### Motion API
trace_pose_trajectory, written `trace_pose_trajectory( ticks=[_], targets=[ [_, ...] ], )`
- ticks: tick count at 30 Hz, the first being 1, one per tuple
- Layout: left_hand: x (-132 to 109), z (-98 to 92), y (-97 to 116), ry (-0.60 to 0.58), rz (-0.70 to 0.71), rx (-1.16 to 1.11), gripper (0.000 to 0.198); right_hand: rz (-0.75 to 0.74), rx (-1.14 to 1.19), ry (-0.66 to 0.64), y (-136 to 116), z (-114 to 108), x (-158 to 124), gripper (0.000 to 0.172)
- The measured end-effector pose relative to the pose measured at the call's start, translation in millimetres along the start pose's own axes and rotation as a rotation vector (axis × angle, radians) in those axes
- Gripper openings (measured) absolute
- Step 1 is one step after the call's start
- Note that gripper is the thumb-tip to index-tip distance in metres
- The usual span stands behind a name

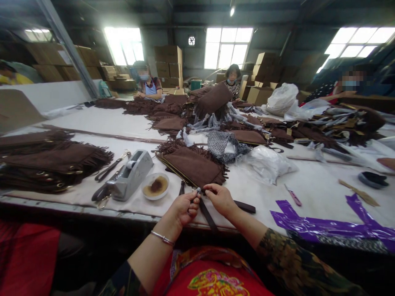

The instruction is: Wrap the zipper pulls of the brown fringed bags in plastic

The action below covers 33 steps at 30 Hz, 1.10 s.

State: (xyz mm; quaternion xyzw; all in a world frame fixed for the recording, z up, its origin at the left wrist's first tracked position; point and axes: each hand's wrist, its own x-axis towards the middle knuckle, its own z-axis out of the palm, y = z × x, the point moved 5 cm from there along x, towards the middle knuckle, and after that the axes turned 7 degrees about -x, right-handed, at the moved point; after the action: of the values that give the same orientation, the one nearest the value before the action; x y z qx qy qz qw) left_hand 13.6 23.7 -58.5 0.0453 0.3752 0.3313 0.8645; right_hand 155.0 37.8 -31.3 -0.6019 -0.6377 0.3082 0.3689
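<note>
At the table's near edge, my left hand (186,208) is closed, pinching a small greyish piece (198,190) at the upper end of a dark brown strap (209,216). The strap hangs down between my two hands. My right hand (221,200) has thumb and forefinger pressed together close beside that piece; what is between them is too small to make out. Just beyond my fingertips lies a brown fringed pouch (193,165) with a zip along its edge. Another dark strap end (245,206) sticks out past my right wrist.
Left of my hands stand a bowl with brown residue (155,186), a grey tape dispenser (131,174) and stacked fringed pouches (52,164). To the right are a pink-handled cutter (293,195), purple tape (327,228) and a plastic bag (267,163). Co-workers sit across the table.
</note>
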Motion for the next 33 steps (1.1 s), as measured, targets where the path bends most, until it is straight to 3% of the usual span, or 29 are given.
trace_pose_trajectory(
  ticks=[4,15,20,23,28,33],
  targets=[
    [2.0,-1.6,0.1,-0.007,0.013,0.027,0.020,-0.112,-0.150,-0.032,-13.0,1.6,5.2,0.026],
    [4.1,-3.4,-2.4,0.008,0.071,0.090,0.016,-0.182,-0.293,-0.119,-29.6,-5.4,14.2,0.014],
    [1.7,-0.6,-1.7,0.050,0.282,0.280,0.019,0.031,-0.264,-0.267,-18.6,-5.2,17.4,0.014],
    [0.2,0.2,-2.2,0.067,0.372,0.355,0.025,0.066,-0.261,-0.261,-13.2,-3.4,15.3,0.017],
    [0.3,-1.2,-4.1,0.053,0.376,0.339,0.031,0.147,-0.193,-0.168,-11.3,5.5,6.2,0.018],
    [-3.5,-0.8,-5.5,0.026,0.265,0.222,0.024,0.510,0.259,-0.209,-2.7,25.6,-6.0,0.009]
  ],
)
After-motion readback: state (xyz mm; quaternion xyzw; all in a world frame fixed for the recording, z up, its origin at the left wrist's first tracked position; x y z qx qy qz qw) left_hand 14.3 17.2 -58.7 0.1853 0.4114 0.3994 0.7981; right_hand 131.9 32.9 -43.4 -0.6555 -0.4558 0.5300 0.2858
